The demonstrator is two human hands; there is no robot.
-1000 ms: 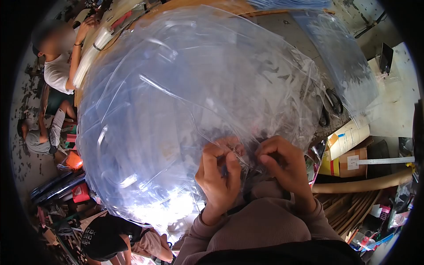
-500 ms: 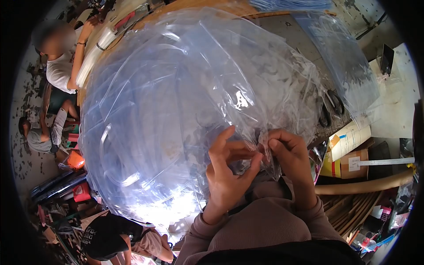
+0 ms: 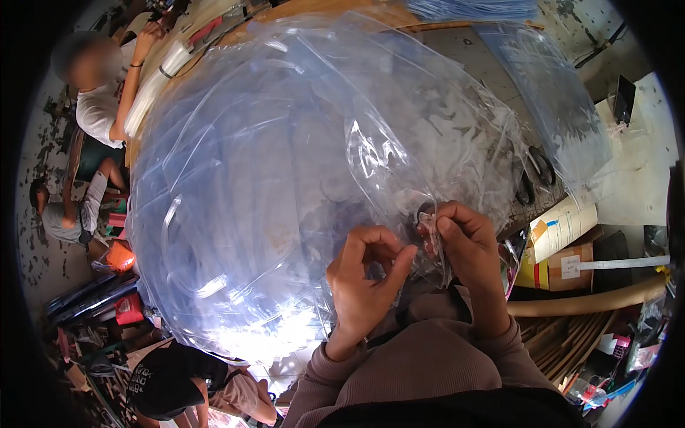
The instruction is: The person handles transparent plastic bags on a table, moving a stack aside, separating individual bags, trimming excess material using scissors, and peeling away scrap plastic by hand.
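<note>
In the head view, clear plastic sheeting (image 3: 242, 171) spreads over the centre and left of the frame, and the right hand (image 3: 467, 246), right of centre in the lower half, has its grip closed, thumb against fingers, on a gathered edge (image 3: 440, 258) of it. From that grip the sheeting lies up and to the left, with a long glossy fold (image 3: 378, 153) slanting from the upper middle down toward the pinch. The left hand (image 3: 364, 282) is just left of the gathered edge, farther from it than the right, its thumb and fingers curled toward each other; whether any film is between them I cannot tell.
</note>
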